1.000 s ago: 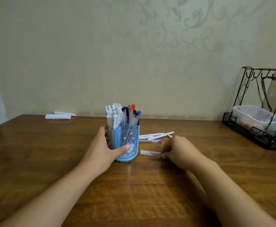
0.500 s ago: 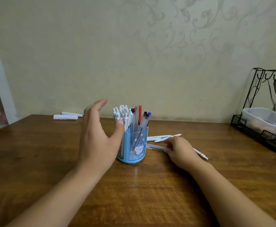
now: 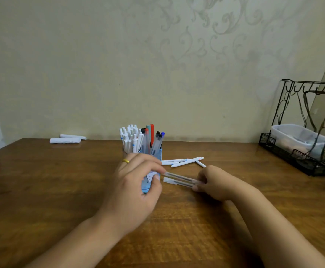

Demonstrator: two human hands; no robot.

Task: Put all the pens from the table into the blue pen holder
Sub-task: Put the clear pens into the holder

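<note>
Fingers (image 3: 158, 169) of the left hand (image 3: 136, 188) now pinch one end of two clear pens (image 3: 181, 180); a moment ago this hand was up and open beside the holder. On the brown counter (image 3: 42, 190) the blue pen holder (image 3: 158, 152) stands full of pens, partly hidden behind that hand. Right hand (image 3: 215, 182) has lifted and its fingers hold the other end of the same two pens. Some white pens (image 3: 181, 161) still lie behind, near the holder
</note>
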